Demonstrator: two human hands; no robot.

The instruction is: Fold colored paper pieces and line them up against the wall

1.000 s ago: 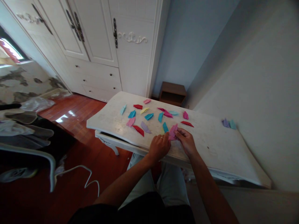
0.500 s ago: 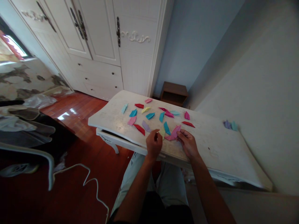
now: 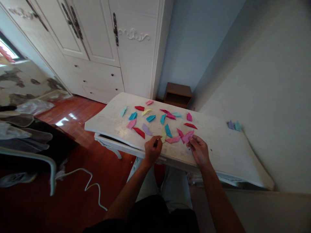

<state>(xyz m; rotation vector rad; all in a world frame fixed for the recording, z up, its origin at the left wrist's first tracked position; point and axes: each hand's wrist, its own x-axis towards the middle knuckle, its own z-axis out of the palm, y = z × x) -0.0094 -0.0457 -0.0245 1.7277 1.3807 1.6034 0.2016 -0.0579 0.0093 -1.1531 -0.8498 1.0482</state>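
My right hand pinches a pink folded paper piece over the front of the white table. Just left of it are a magenta folded paper and a flat pink one. Near the table's front edge, my left hand is closed with curled fingers, and what is in them, if anything, is hidden. Its fingertips come up against a yellow-green folded paper; I cannot tell whether they grip it. A blue folded paper lies just beyond.
Several more folded papers, among them a red one and a lilac one, are spread over the table. Two pieces, one teal, stand at the right end. Behind are a white wardrobe and a brown nightstand. A white cable crosses the floor.
My right hand has moved right with the pink paper, uncovering the magenta and flat pink pieces. The left hand has drawn slightly left and stays closed. The whole view has shifted a little.
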